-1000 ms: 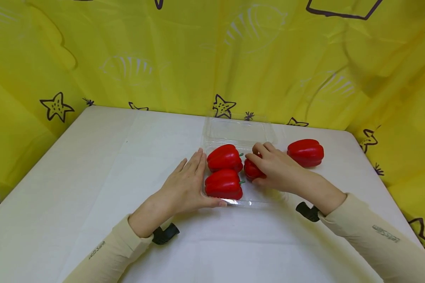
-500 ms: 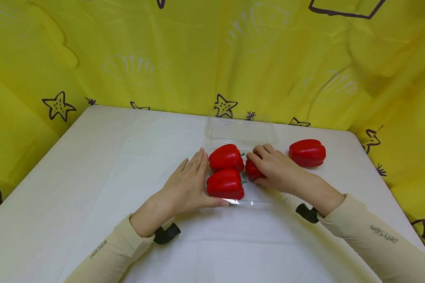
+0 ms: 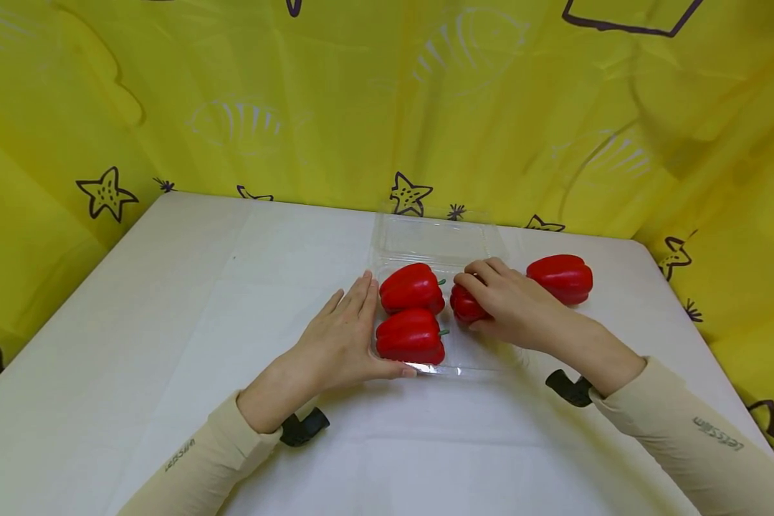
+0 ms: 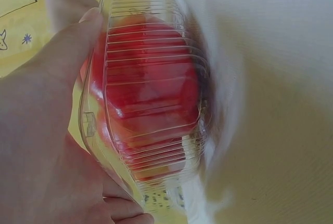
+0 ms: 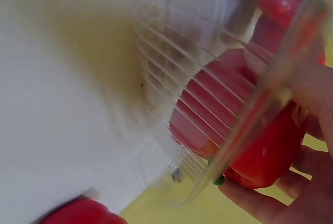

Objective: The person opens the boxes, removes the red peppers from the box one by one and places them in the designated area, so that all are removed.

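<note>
I judge the gripped pepper (image 3: pixel 466 305) light, firm, slick, best held round its body, where right fingers (image 3: pixel 484 272) curl; left fingers (image 3: pixel 361 295) lie straight along the clear box (image 3: pixel 458 371), likely flimsy.

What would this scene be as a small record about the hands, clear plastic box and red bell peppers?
Clear plastic box: clear lid folded back
Left hand: fingers straight along the box's left side, thumb at its near edge
Right hand: grips a red bell pepper in the box's right half
Left half: far pepper and near pepper, green stems pointing right
Outside: loose red pepper on the white table, right of the box
Backdrop: yellow patterned curtain
</note>
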A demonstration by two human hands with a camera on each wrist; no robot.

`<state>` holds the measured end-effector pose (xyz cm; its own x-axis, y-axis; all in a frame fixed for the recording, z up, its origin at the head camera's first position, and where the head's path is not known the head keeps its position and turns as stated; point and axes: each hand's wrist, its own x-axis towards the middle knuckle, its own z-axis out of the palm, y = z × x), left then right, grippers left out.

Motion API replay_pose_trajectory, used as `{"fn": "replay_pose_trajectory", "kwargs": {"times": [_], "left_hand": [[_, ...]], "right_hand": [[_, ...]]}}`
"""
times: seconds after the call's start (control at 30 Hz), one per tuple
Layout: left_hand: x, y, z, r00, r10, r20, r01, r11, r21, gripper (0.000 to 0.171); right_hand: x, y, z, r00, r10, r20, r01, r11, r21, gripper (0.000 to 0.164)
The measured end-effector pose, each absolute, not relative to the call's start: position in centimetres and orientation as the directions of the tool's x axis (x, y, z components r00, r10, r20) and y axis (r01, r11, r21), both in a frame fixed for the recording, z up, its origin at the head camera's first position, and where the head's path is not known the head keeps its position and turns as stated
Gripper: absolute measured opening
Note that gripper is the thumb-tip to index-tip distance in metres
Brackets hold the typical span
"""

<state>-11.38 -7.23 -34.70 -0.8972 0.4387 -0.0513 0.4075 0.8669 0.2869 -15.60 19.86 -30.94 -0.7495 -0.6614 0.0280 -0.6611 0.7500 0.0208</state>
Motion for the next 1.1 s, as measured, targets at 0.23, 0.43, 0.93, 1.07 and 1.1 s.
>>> {"fn": "replay_pose_trajectory", "kwargs": {"times": [0.23,0.43,0.93,1.07,1.1], "left_hand": [[-11.4,-7.2,-34.7,-0.897,0.439,-0.055,0.407,0.866,0.290,0.128],[-11.3,-7.2,-34.8,-0.898,0.438,-0.047,0.407,0.866,0.292,0.128],[-11.3,-7.3,-34.7,-0.894,0.446,-0.048,0.413,0.860,0.299,0.127],[-11.3,-7.4,-34.7,-0.891,0.451,-0.048,0.417,0.858,0.301,0.127],[-11.3,-7.4,-34.7,-0.891,0.451,-0.047,0.418,0.857,0.301,0.127]], "right_hand": [[-15.4,20.2,-29.9,-0.733,-0.673,0.098,-0.674,0.738,0.025,0.062],[-15.2,20.6,-29.1,-0.738,-0.661,0.135,-0.667,0.745,0.000,0.062],[-15.1,22.4,-27.1,-0.765,-0.613,0.197,-0.623,0.782,0.013,0.061],[-15.1,23.1,-26.8,-0.772,-0.596,0.221,-0.607,0.794,0.019,0.063],[-15.1,23.3,-26.7,-0.775,-0.590,0.225,-0.602,0.798,0.021,0.063]]}}
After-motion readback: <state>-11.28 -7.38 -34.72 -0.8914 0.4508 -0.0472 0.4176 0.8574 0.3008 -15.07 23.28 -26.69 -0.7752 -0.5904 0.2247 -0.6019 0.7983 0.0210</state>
